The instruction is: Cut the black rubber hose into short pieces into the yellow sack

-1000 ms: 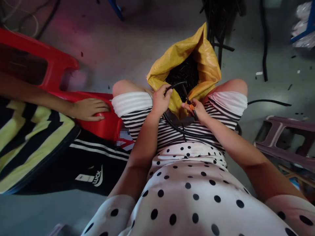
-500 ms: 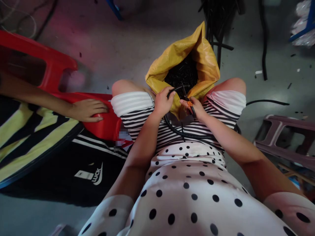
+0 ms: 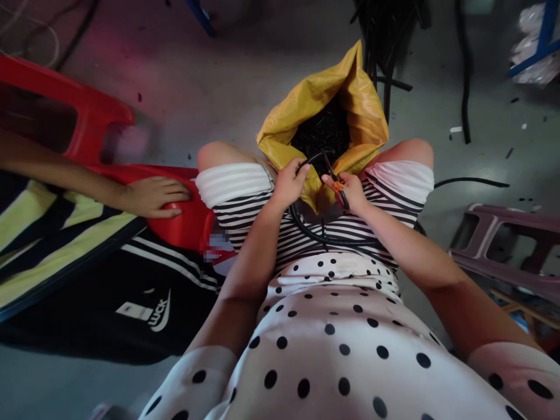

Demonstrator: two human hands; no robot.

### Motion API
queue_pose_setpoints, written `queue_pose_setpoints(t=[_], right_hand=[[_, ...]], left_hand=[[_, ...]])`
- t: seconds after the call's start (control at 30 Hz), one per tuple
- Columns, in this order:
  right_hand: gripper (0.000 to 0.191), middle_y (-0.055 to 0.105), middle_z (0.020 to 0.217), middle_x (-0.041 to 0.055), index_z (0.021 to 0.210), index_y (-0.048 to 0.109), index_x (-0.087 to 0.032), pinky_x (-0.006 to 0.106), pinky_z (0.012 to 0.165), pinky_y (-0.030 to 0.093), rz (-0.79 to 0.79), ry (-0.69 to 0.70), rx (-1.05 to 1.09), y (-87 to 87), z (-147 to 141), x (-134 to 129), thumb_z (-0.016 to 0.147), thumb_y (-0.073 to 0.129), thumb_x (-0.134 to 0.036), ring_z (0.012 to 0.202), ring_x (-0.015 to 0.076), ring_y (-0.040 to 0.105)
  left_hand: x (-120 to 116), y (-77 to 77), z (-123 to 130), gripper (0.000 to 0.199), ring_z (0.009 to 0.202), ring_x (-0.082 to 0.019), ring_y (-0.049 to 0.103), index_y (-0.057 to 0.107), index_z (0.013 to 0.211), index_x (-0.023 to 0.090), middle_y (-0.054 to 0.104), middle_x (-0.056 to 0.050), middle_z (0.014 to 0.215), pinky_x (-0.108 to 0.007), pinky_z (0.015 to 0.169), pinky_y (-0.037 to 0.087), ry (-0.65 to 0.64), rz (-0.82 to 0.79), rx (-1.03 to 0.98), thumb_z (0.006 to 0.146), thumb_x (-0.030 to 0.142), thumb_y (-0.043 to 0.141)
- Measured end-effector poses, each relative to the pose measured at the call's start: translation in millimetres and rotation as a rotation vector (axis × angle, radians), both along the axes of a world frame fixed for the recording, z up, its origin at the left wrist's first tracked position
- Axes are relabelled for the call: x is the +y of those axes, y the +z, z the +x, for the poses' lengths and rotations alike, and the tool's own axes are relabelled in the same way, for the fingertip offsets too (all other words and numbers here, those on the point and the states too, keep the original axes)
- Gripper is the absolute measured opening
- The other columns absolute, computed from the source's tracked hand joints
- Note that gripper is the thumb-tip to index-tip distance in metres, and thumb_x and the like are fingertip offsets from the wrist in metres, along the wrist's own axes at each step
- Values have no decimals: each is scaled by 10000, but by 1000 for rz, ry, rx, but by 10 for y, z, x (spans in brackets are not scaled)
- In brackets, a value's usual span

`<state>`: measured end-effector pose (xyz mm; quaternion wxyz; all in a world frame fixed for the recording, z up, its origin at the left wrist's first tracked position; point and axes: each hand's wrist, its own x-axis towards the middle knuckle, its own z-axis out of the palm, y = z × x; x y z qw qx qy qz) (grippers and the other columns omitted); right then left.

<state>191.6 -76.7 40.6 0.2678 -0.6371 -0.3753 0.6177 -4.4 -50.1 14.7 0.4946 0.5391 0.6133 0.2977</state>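
Note:
My left hand (image 3: 292, 179) is closed round a thin black corrugated tube (image 3: 311, 158). The tube's short end sticks out over the mouth of a yellow sack (image 3: 289, 119), and the rest loops down across my lap. In my right hand (image 3: 351, 191) is a pair of scissors (image 3: 337, 185) with orange on the handle. Their dark blades point up and left and meet the tube near its end. Inside the sack, held between my knees, lie many short black tube pieces (image 3: 324, 131). Whether the blades are fully closed is hard to see.
A person's hand (image 3: 157, 196) rests on a red plastic stool (image 3: 188, 224) to my left. Long black tubes (image 3: 387, 41) lie on the floor beyond the sack. A purple-grey stool (image 3: 476, 233) stands at right, and a blue metal leg (image 3: 540, 46) at upper right.
Less of the tube's end now juts out past the scissor blades over the sack. Both hands stay nearly in place; the view has shifted slightly.

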Motion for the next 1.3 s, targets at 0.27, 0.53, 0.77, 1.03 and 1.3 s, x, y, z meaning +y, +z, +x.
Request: queue_pose_setpoints(t=[0.27,0.53,0.77,1.03,1.3], right_hand=[[825,382,483,-77,726,372,-275,268,393,254,62,-38,-44,-100,4,3,598,873,-918,425,103,393],[777,527,506,-49,789,434,-274,278,377,352,-79,20,96,-72,13,79,659,855,-914,399,134,478],[791,436,460,-58,736,427,-273,279,352,293,1,51,-9,-27,3,61,650,822,-953,378,127,424],[801,492,553,-47,777,411,-272,284,446,351,-26,149,20,-118,11,59,650,822,-947,476,130,466],[749,534,656,-23,811,445,-265,286,535,380,-3,250,-74,-257,1,36,751,713,-962,590,148,498]], left_hand=[[-36,7,-47,216,734,-179,665,636,1122,240,664,-18,852,-303,703,559,65,-23,-30,1071,445,596],[-19,89,-170,144,898,-214,652,683,1053,204,706,-32,936,-342,877,538,-172,45,102,954,275,605],[-2,17,-207,130,908,-227,671,683,1044,210,727,-40,925,-355,900,547,-54,78,122,978,288,604],[58,-128,-204,94,989,-228,719,645,1042,213,755,-52,1005,-360,965,561,207,200,137,989,283,611],[-2,32,-99,200,1016,-245,726,726,1123,205,794,-74,1066,-362,977,560,-68,137,197,988,288,605]])
